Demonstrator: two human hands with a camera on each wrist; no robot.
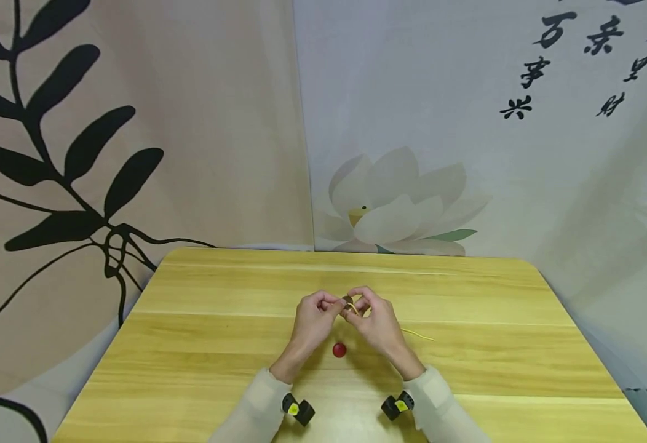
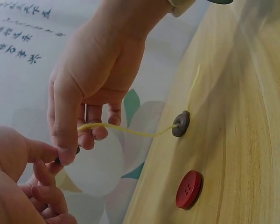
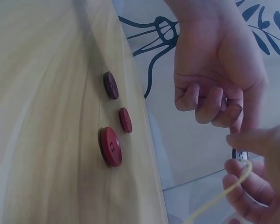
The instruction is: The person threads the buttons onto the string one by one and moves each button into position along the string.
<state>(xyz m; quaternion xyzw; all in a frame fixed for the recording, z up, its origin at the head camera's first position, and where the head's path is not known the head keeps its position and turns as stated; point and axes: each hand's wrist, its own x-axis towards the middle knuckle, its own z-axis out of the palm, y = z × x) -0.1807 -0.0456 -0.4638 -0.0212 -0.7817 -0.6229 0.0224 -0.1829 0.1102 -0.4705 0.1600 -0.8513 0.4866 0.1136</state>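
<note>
In the head view my left hand [image 1: 313, 323] and right hand [image 1: 379, 326] meet above the table. The left fingertips pinch the edge of a small dark button [image 1: 348, 302]; the right thumb and forefinger hold it from the other side. The button's holes face the right wrist view, where a yellow cord [image 3: 224, 192] reaches its face; I cannot tell whether the cord passes through. In the left wrist view this cord runs from my right hand to a brown button [image 2: 181, 124] strung on it, low over the table. A red button [image 1: 339, 350] lies below the hands.
The right wrist view shows a dark purple button [image 3: 110, 85] and a smaller red button [image 3: 125, 120] near the large red one. The cord's loose tail [image 1: 417, 335] stretches right across the wooden table [image 1: 218, 369]. Printed cloth walls [image 1: 235, 123] stand behind.
</note>
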